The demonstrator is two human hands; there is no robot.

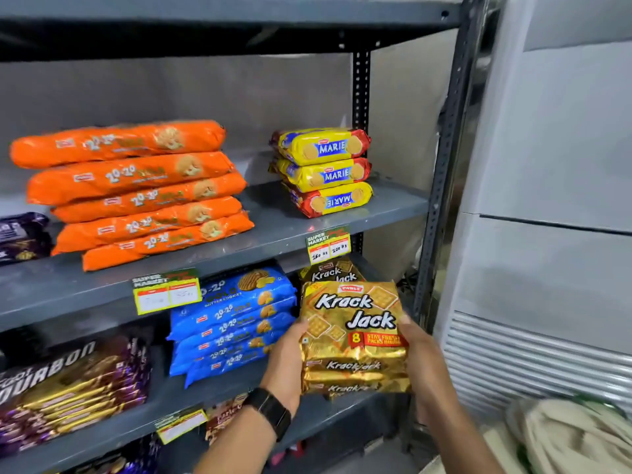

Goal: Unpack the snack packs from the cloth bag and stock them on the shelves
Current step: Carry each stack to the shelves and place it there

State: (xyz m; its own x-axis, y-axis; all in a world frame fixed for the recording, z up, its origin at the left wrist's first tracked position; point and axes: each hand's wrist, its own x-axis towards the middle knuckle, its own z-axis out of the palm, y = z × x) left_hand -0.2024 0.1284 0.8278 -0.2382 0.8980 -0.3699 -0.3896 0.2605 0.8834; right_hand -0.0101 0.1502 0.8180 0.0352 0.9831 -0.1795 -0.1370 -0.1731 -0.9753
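Gold Krack Jack packs [355, 336] with black-and-white lettering sit among orange 20-20 packs [136, 189], blue 20-20 packs [232, 323], yellow-and-red Marie packs [325, 172] and purple-and-gold Bourbon packs [71, 391] on grey shelves [273, 230].

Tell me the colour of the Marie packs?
Yellow with red ends, seen in the head view: Marie packs.
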